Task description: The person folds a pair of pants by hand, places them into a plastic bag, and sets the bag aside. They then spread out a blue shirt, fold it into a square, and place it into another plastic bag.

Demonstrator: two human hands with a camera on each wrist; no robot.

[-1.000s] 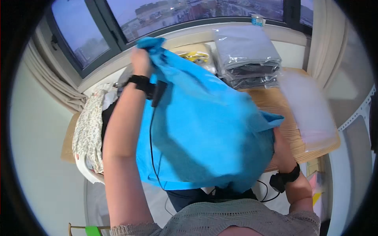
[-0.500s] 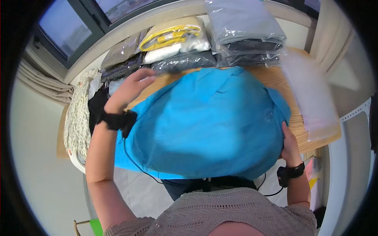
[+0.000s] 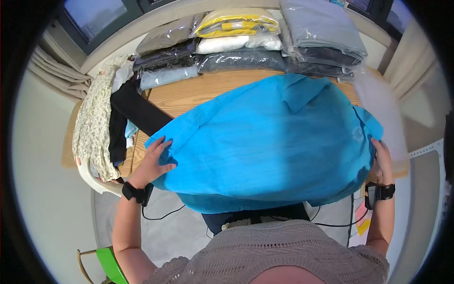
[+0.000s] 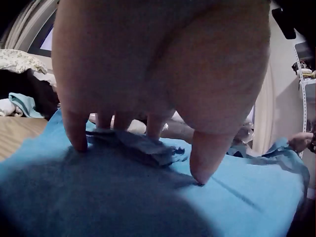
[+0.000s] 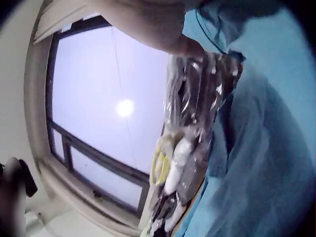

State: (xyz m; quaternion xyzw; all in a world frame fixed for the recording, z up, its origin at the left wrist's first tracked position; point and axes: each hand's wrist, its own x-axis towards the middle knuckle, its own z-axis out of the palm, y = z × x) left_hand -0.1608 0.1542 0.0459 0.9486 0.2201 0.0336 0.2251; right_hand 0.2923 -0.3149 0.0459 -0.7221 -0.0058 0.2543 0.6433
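Observation:
A bright blue collared shirt (image 3: 236, 142) lies spread across the front of the wooden table, its collar at the far side and a small pale print near its right end. On the shirt's left end rests my left hand (image 3: 152, 163), thumb held apart from the fingers. The left wrist view shows those fingers (image 4: 74, 131) pointing down, their tips on the blue cloth. My right hand (image 3: 382, 158) grips the shirt's right edge, thumb on top and the other fingers mostly hidden. Close up, the right thumb (image 5: 187, 47) lies against the cloth.
Bagged folded clothes (image 3: 241, 59) are stacked along the window side, with grey bagged ones (image 3: 326, 23) on the right. Clear plastic bags (image 3: 383, 109) lie at the table's right end. A white basket (image 3: 90, 177) with a floral garment (image 3: 97, 123) and black cloth (image 3: 139, 109) stands left.
My left hand let go of the shirt's raised far edge, then came down onto its left end. The shirt has dropped and spread wider. My right hand keeps hold, moving outward to the right.

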